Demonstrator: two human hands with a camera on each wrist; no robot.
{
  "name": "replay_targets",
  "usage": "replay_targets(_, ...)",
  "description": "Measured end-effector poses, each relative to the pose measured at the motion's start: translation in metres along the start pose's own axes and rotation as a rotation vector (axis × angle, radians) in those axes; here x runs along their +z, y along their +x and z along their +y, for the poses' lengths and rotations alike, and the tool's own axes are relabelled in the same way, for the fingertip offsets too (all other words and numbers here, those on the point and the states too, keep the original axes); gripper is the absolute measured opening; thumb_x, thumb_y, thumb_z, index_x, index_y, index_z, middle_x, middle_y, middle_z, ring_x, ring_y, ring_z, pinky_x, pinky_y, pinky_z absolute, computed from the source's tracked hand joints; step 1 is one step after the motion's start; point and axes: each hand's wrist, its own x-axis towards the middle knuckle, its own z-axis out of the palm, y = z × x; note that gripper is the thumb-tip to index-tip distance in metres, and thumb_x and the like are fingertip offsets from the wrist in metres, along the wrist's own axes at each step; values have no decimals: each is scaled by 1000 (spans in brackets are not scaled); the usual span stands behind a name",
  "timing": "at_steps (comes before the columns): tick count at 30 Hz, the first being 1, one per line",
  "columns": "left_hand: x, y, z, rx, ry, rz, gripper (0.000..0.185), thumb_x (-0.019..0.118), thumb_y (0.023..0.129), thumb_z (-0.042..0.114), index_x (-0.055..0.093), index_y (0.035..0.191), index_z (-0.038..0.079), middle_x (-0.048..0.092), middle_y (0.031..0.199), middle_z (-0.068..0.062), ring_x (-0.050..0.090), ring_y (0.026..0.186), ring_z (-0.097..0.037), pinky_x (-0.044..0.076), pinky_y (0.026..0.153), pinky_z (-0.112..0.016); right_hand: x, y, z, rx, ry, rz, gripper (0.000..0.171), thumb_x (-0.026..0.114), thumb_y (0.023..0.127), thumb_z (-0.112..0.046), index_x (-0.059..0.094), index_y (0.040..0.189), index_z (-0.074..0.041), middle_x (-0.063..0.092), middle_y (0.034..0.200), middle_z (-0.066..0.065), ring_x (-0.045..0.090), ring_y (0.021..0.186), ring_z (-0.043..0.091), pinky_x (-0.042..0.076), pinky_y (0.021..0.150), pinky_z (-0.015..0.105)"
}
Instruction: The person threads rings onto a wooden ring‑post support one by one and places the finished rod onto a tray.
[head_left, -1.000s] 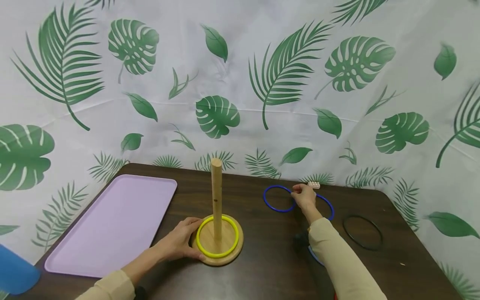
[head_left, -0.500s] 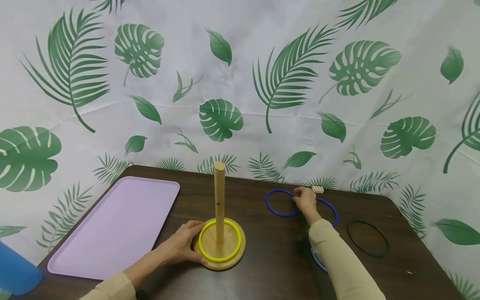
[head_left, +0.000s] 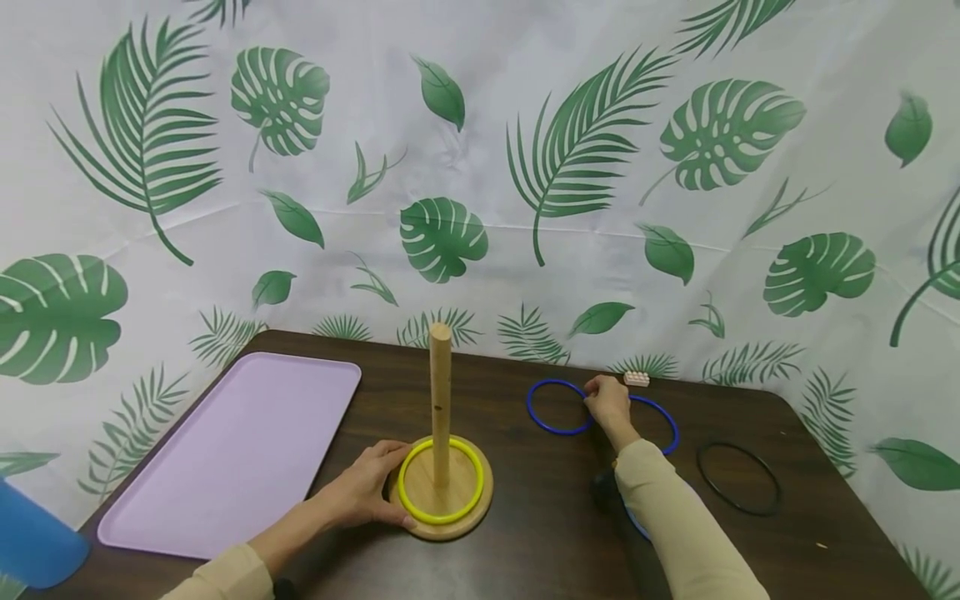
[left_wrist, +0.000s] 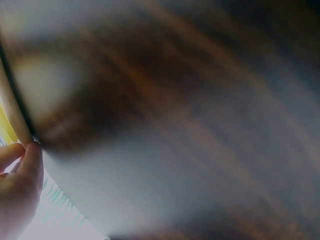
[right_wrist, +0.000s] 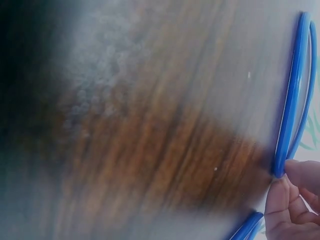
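A wooden peg stand (head_left: 441, 392) with a round base stands upright, and a yellow ring (head_left: 441, 520) lies around its post on the base. My left hand (head_left: 367, 487) grips the left edge of that base, thumb in front and fingers behind. In the left wrist view, fingertips (left_wrist: 33, 150) sit right at the base's rim. At the back right, my right hand (head_left: 609, 402) pinches the right side of a blue ring (head_left: 529, 407) between thumb and fingers. The right wrist view shows this blue ring (right_wrist: 291, 95) too. A second blue ring (head_left: 677, 432) lies just right of the hand, partly hidden by it.
A black ring (head_left: 777, 492) lies farther right, and a lighter blue ring (head_left: 636, 523) is mostly hidden by the right sleeve. A small pale studded block (head_left: 637, 378) is at the back edge. On the left are a lilac tray (head_left: 240, 450) and a blue container (head_left: 37, 537).
The pinched blue ring has shifted slightly left over the last half second, with the right hand at its edge. The left hand stays on the base. The head view has tilted slightly.
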Motion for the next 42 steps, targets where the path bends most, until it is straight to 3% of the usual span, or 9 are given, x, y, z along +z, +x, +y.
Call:
replay_targets(7,1,-1,-1,4,-5,-12,95,84,62,46,47,133,-6,49,127,-21,48,116,-38,44,92,-53,0,-3,-4,-9,-27,-2,19,57,74,4,66,91,7,66,95,23,59,94,42,44,84,53)
replay_targets(27,-2,0,1,20,11,-16,97,83,62,47,46,134,-7,48,128,-22,46,116,-39,43,92,-54,-12,-12,-10,-11,27,25,13,61,80,-3,70,88,4,68,93,20,61,93,39,46,84,50)
replay_targets(31,-4,1,2,16,16,-18,96,84,63,47,46,133,-7,48,128,-22,46,116,-40,43,92,-53,-20,-14,-15,-4,120,44,13,63,83,-5,70,89,3,69,88,18,63,86,35,48,79,45)
replay_targets(35,-4,2,2,22,31,-16,96,84,63,46,47,132,-7,48,127,-23,47,116,-40,43,92,-53,-30,-17,-27,-24,255,56,14,64,84,-5,69,91,7,69,77,16,62,65,18,49,67,28)
replay_targets(38,-3,2,1,28,35,-17,95,83,63,47,47,132,-7,48,127,-23,47,115,-40,43,92,-53,-38,-20,-37,-4,406,14,18,62,86,-3,66,96,11,67,74,12,56,57,5,48,57,17)
replay_targets(42,-1,1,0,31,36,-16,96,83,62,48,47,132,-7,48,127,-23,47,115,-40,43,92,-54,-51,-27,-50,20,593,-53,22,58,90,-3,61,104,13,64,74,4,57,58,0,50,56,17)
